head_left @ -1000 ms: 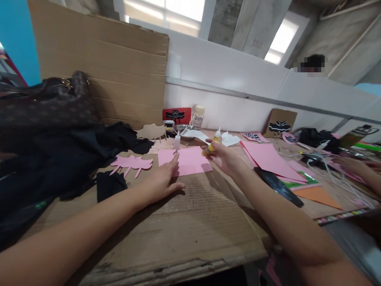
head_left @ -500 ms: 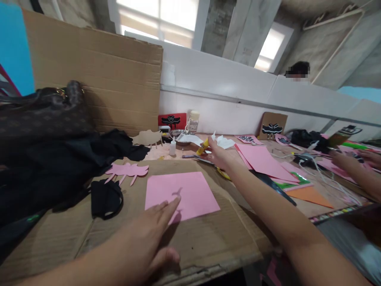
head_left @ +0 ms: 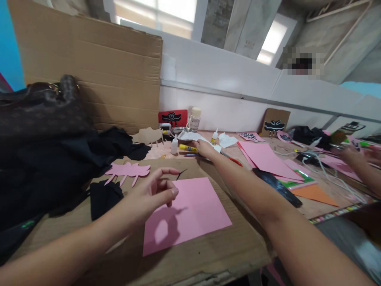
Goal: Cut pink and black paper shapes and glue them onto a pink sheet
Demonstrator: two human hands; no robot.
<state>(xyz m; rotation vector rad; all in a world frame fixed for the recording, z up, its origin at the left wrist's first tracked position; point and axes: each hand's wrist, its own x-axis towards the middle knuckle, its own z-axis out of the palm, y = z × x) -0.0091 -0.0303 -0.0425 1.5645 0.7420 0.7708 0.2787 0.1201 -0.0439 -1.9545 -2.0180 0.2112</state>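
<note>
L hand [head_left: 162, 188] over pink sheet [head_left: 193, 210], dark pc. [head_left: 181, 173] at fingertip.
R hand [head_left: 203, 148]: fingers closed on tube [head_left: 187, 148]; L grip: can't tell.

White wall [head_left: 214, 105], bright windows [head_left: 175, 14] w/ glare (concrete behind).

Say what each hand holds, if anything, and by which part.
Right hand: fingers at right end of yellow tube, grip unclear. Left hand: a thin dark forked piece at the index fingertip; which part is pinched, if any, cannot be told.

Windows [head_left: 175, 10] glare above a dimmer, slightly blurred foreground, where shadow falls across the pink sheet [head_left: 202, 206].
</note>
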